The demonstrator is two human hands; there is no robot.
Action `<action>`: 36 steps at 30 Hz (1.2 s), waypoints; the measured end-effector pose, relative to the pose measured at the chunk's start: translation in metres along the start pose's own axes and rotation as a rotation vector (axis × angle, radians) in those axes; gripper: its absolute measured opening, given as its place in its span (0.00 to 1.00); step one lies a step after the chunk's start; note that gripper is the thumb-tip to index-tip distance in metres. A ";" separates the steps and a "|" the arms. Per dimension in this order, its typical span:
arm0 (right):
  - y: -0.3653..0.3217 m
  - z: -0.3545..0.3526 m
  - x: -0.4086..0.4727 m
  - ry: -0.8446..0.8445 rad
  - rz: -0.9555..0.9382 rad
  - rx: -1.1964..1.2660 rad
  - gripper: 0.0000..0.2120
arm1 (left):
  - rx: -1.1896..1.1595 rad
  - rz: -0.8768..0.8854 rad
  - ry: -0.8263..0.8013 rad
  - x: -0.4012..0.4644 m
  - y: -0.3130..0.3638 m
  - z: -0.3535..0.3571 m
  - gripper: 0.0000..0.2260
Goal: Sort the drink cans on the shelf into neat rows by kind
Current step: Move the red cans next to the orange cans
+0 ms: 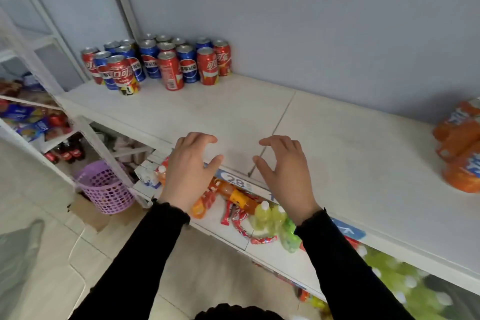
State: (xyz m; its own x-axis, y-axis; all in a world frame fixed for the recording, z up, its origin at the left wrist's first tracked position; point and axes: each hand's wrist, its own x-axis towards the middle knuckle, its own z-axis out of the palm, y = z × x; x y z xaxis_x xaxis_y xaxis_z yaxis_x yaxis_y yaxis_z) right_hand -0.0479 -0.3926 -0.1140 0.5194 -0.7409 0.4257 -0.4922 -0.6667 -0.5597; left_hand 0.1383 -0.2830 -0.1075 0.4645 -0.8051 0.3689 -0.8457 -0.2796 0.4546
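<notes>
the drink cans (158, 62) stand in a loose cluster at the far left end of the white shelf (233, 109), back near the grey wall (311, 21). red cans (170, 70) and blue cans (187, 63) are mixed together, touching or just beside one another, not in clean rows by colour. every can is upright, long axis vertical, silver tops up; the labels face different ways. the nearest red can (122, 74) stands at the front left of the cluster.

the cans are well apart from both hands, beyond them and to their left, with bare shelf between. the left hand (188, 171) and the right hand (285, 169) hover over the front edge of the shelf, palms down, near each other. the fingers (205, 138) of each hand are spread wide and loosely curved, thumbs pointing toward one another, holding nothing. both arms wear black sleeves (145, 254).

at the right end of the same shelf lies a pack of orange bottles (459, 145), partly cut off by the frame edge. a blue price tag (236, 180) sits on the shelf's front lip between the hands. on the lower shelf (275, 254) lie red snack packets (236, 218), an orange bottle (233, 193) and yellow-green bottles (270, 218). a purple basket (104, 189) stands on the floor to the left.
</notes>
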 end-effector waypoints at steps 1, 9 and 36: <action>-0.012 0.011 0.005 -0.006 0.003 0.005 0.14 | -0.007 -0.009 0.002 0.002 -0.015 -0.007 0.14; -0.068 0.086 0.052 -0.058 0.000 0.003 0.14 | -0.031 -0.074 -0.004 0.027 -0.107 -0.034 0.16; -0.182 0.325 0.268 -0.258 0.225 0.377 0.31 | -0.235 -0.220 0.199 0.234 -0.372 -0.093 0.16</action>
State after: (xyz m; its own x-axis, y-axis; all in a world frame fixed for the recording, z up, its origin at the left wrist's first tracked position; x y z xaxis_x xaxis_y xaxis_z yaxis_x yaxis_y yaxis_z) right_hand 0.4080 -0.4430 -0.1294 0.6085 -0.7869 0.1021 -0.3500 -0.3817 -0.8555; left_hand 0.5860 -0.3189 -0.1143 0.6898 -0.6152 0.3817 -0.6474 -0.2882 0.7055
